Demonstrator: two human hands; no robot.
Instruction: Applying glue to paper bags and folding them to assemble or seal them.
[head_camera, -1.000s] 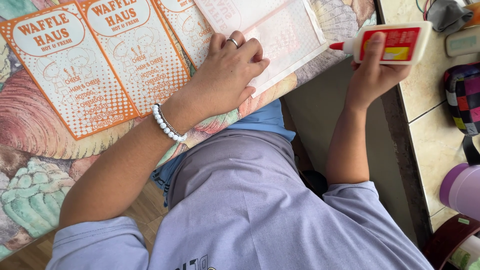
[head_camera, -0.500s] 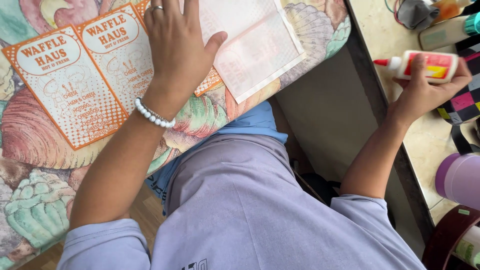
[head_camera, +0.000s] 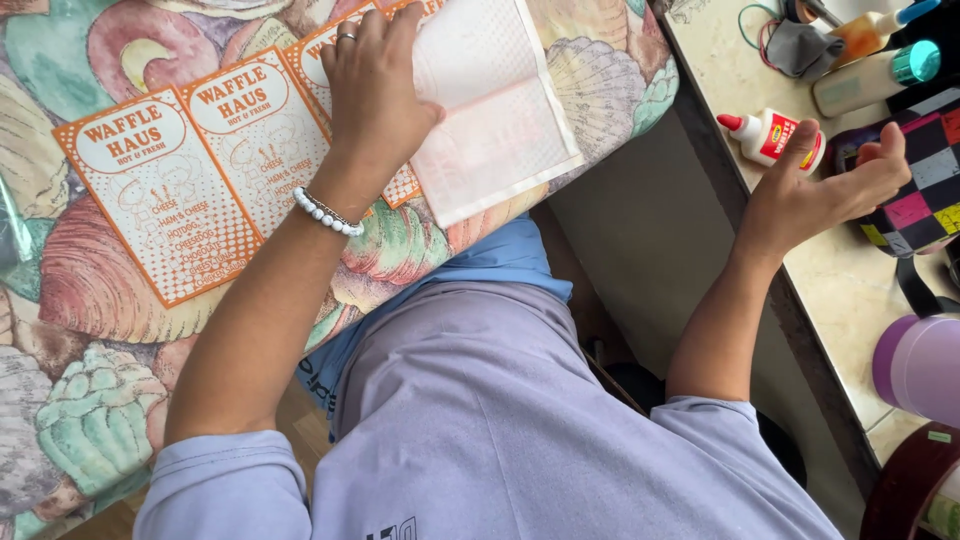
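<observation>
Fingers of the left hand (head_camera: 375, 85) are laid flat on the orange printed sheet (head_camera: 165, 195); right hand (head_camera: 815, 185) is held loosely open, released, glue bottle (head_camera: 772, 137) at eleven o'clock.

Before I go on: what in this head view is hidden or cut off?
- Paper sheet: part lies under the left hand; its top runs off the frame.
- Glue bottle: base hidden behind the right hand.
- Purple cup: cut by the right edge.
</observation>
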